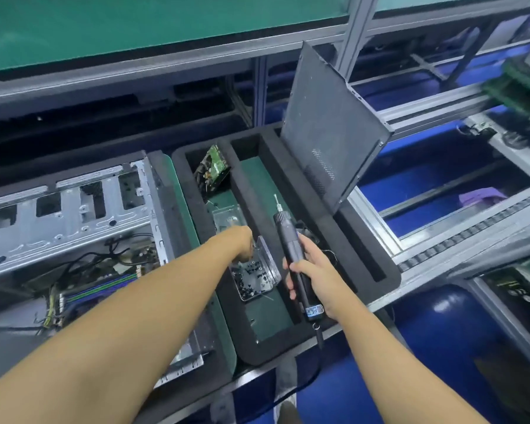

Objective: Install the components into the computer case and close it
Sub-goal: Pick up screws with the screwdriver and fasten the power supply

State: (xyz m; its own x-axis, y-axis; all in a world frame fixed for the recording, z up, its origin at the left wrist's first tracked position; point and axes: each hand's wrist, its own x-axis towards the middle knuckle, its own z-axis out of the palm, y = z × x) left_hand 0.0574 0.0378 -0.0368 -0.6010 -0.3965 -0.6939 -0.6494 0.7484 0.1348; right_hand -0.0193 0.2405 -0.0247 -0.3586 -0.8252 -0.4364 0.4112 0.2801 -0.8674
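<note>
While lying open, PC case (65,215) shows silver frame, loose wires (50,310).

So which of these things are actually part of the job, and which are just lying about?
Part of the job: computer case; electric screwdriver held in the right hand; screw box that the left hand reaches into; hard drive; side panel.

Just lying about: purple cloth; blurred green boards at the far right.
</note>
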